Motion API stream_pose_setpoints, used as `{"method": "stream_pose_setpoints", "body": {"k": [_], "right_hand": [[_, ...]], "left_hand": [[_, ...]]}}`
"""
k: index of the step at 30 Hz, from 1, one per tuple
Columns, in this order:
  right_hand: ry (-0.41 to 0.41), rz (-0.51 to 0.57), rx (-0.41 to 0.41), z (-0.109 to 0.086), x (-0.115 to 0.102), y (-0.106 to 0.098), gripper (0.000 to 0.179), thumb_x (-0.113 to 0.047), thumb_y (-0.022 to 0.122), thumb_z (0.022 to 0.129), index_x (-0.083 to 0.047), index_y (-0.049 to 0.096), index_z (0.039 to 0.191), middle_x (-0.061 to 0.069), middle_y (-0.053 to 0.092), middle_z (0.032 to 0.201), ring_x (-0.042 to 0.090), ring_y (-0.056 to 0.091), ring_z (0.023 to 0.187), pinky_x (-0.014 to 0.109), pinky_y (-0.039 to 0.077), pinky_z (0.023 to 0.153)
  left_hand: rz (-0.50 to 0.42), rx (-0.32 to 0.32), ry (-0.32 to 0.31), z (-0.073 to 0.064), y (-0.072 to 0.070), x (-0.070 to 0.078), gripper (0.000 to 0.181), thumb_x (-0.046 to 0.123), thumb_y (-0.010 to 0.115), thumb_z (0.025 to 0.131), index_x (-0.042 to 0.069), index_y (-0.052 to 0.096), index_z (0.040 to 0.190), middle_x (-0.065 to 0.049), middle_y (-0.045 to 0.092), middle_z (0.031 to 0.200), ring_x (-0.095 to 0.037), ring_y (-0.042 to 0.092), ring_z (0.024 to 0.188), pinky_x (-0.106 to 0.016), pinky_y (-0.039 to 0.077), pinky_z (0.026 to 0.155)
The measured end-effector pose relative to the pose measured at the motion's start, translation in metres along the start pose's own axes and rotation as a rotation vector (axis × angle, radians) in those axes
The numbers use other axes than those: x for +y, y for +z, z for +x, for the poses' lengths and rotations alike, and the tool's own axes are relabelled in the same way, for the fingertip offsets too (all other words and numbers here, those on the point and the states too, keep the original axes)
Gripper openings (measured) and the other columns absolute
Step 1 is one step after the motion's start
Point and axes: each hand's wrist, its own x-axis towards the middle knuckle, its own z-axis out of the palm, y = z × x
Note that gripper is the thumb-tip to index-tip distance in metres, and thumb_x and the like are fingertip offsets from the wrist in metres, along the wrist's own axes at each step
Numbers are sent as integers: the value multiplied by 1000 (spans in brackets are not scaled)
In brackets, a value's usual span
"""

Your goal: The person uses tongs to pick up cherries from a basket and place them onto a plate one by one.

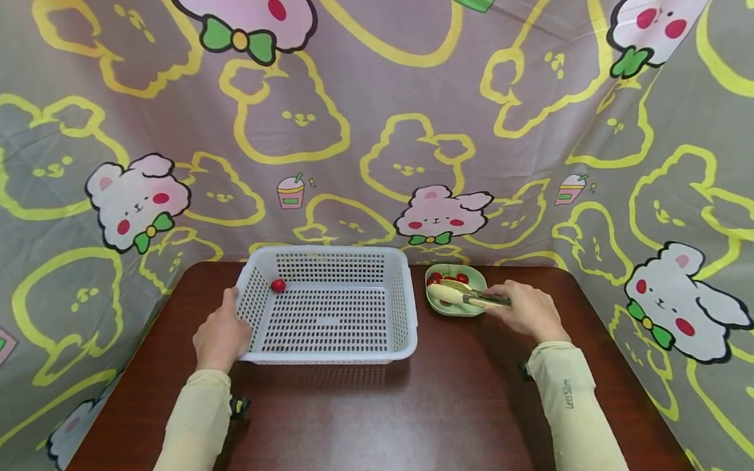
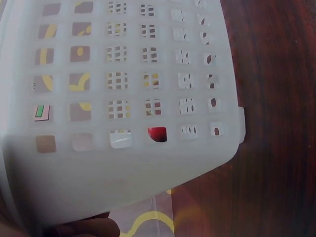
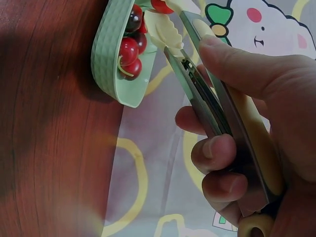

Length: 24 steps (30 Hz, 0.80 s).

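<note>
My left hand [image 1: 222, 333] grips the left rim of a white perforated plastic basket [image 1: 404, 291]; in the left wrist view its fingers [image 2: 86, 228] show dark at the rim. One red cherry-like fruit [image 1: 278, 285] lies in the basket's far left corner and shows through a hole in the wall. My right hand [image 1: 527, 311] holds tongs with cream tips [image 1: 447, 293], thumb on one arm and fingers curled round the other. The tips are over a small green bowl [image 3: 104, 59] with several dark red cherries [image 3: 129, 51]. Whether the tips touch a cherry cannot be told.
Both the basket and the bowl stand on a dark brown wooden table [image 1: 362, 424], the bowl right of the basket. A patterned cloth [image 1: 369, 106] hangs behind the table and along both sides.
</note>
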Motion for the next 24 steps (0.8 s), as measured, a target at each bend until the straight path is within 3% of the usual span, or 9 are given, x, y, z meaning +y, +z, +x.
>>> {"method": "stream_pose_setpoints", "body": {"k": [24], "right_hand": [[33,-13,-10,1,-1,0,37,-34,78,91,-23,75,126,9,73,119,34,69,103,58,50,81]], "left_hand": [[19,-9,-10,0,0,0,69,10,55,94,9,24,157,-29,65,106,-34,59,71,-43,41,61]]}}
